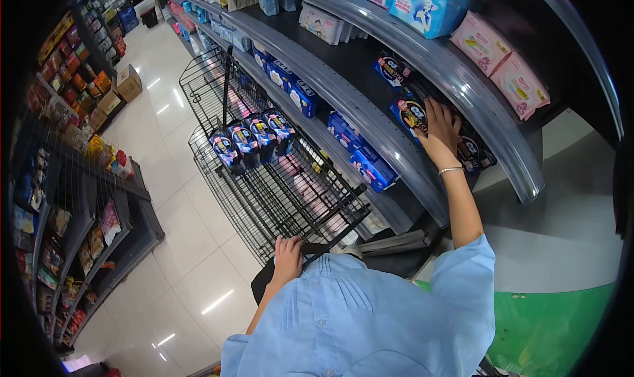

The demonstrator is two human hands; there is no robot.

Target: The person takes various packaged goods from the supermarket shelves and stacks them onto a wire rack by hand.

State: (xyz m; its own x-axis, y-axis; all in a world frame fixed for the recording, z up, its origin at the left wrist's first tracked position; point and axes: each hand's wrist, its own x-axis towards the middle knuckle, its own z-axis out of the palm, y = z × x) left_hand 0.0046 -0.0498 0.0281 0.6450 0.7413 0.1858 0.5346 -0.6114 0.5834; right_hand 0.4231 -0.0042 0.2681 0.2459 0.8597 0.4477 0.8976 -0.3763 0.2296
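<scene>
My right hand (pixel 439 129), with a thin bracelet at the wrist, reaches onto a shelf. Its fingers curve over a black pack of sanitary pads (pixel 408 114) with a coloured front label. Similar dark packs (pixel 392 70) lie beside it, and one (pixel 477 153) is partly under the shelf's shadow near my wrist. My left hand (pixel 288 259) rests close to my body, fingers wrapped over the handle of a black wire shopping cart (pixel 264 205). Inside the cart, several matching dark packs (pixel 253 139) stand in a row.
Curved clear shelf edges (pixel 396 142) run along the right, with blue packs (pixel 370 165) below and pink packs (pixel 485 43) above. Across the tiled aisle (pixel 191 245), shelves (pixel 99 225) hold bagged goods. A cardboard box (pixel 129 83) stands on the floor farther along.
</scene>
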